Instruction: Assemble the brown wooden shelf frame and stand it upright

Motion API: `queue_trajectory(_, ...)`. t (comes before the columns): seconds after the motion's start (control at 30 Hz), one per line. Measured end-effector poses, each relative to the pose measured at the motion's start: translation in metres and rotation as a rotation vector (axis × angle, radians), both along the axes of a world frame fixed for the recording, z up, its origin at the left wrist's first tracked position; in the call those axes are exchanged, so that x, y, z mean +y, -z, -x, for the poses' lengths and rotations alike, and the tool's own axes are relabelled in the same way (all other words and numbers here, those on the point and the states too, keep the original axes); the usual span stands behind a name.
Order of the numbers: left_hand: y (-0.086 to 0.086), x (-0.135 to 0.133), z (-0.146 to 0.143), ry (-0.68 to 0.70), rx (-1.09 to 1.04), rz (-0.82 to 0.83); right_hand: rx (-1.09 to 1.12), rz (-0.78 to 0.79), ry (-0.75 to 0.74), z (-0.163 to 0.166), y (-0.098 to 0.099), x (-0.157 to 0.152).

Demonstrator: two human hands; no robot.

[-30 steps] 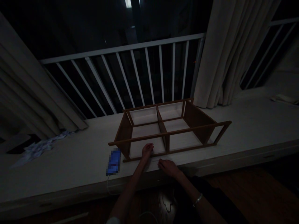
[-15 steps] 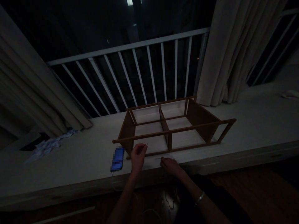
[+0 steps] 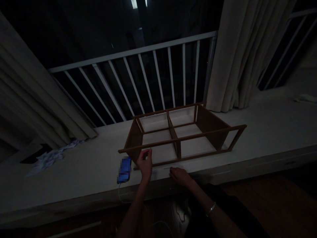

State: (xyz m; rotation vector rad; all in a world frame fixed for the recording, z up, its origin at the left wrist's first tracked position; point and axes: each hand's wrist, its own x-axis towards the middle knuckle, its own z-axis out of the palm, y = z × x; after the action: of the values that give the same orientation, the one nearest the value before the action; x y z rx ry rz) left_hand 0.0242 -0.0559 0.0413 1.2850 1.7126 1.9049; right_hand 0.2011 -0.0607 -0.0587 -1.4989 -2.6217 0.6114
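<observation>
1. Left fingers: thumb and index finger meet at the tips, with a gap behind the tips. They pinch a small, thin piece; it is too small and dark to identify.
2. Right fingers: curled closed on a thin rod. The rod's exposed end points left, just above the near edge strip of the ledge.
3. Left hand: raised at the near side of the wooden frame, in front of its left compartment. Contact with the near lower rail cannot be determined.
4. Right hand: low, at the near edge of the ledge, to the right of the left hand. A bracelet encircles the right wrist.
5. Wooden frame: rests on the white window ledge. A middle panel divides it into left and right compartments; rails project beyond the right end panel.
6. Blue phone: lies just left of the frame's near left corner. A white cable runs from its near end over the ledge edge.
7. Far side: white railing behind the frame, curtains to left and right.
8. Far left on the ledge: crumpled patterned material.
</observation>
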Motion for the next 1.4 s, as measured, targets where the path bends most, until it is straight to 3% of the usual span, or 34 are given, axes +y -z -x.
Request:
queue_trajectory(0.4, 0.002, 0.013, 0.004, -0.003, 0.101, 0.005, -0.015, -0.022, -0.018, 0.000, 0.000, 0.001)
queue_trajectory(0.67, -0.009, 0.015, 0.016, 0.006, 0.628, -0.097, -0.032, -0.062, -0.038, 0.002, 0.000, 0.001)
queue_trajectory(0.83, -0.018, 0.015, 0.031, -0.137, 0.856, -0.042, -0.042, -0.075, -0.050, 0.002, 0.002, 0.001)
queue_trajectory(1.0, -0.028, 0.021, 0.044, -0.110, 0.943, -0.002, -0.046, -0.077, -0.048, 0.003, 0.003, 0.002)
queue_trajectory(1.4, -0.025, 0.034, 0.053, 0.002, 0.950, 0.072, -0.052, -0.072, -0.033, 0.003, 0.005, 0.002)
